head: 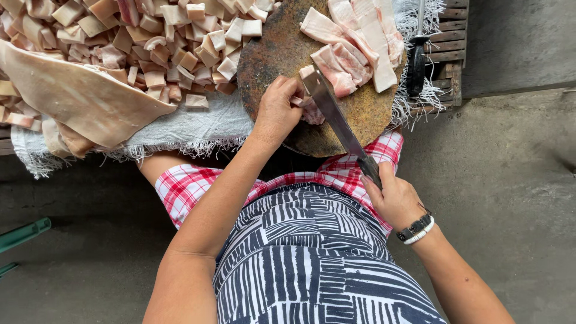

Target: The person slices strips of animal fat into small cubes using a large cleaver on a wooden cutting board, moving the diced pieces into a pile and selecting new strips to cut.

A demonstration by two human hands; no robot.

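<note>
Nearest the camera in the head view is the person's lap, covered by a black-and-white striped apron point(318, 258) over red-checked cloth point(186, 186). Just above it the right hand point(393, 198) has its fingers closed around the dark handle of a long cleaver point(336, 117), whose blade runs up and left from the fingers onto a round, worn chopping block point(360, 114). The left hand point(277, 111) rests on the block with fingers curled down, pressing a small pink-and-white piece of pork point(311, 111) that lies right at the fingertips, touching the blade's side.

Beyond the fingers of the left hand, across the blade, several thick pork strips point(360, 42) lie stacked on the far part of the block. To the left of those fingers a heap of cut pork cubes point(150, 42) spreads over a frayed white cloth point(186, 126) on the surface, with a broad sheet of pale skin point(72, 96) draped beside it. Past the right edge of the block lies a dark-handled sharpening steel point(416, 54) on a wooden crate point(450, 42).

The meat looks soft, fatty and likely slippery, so it probably yields under pressure; holding it from above with bent fingertips kept back from the edge seems the safest grip.
</note>
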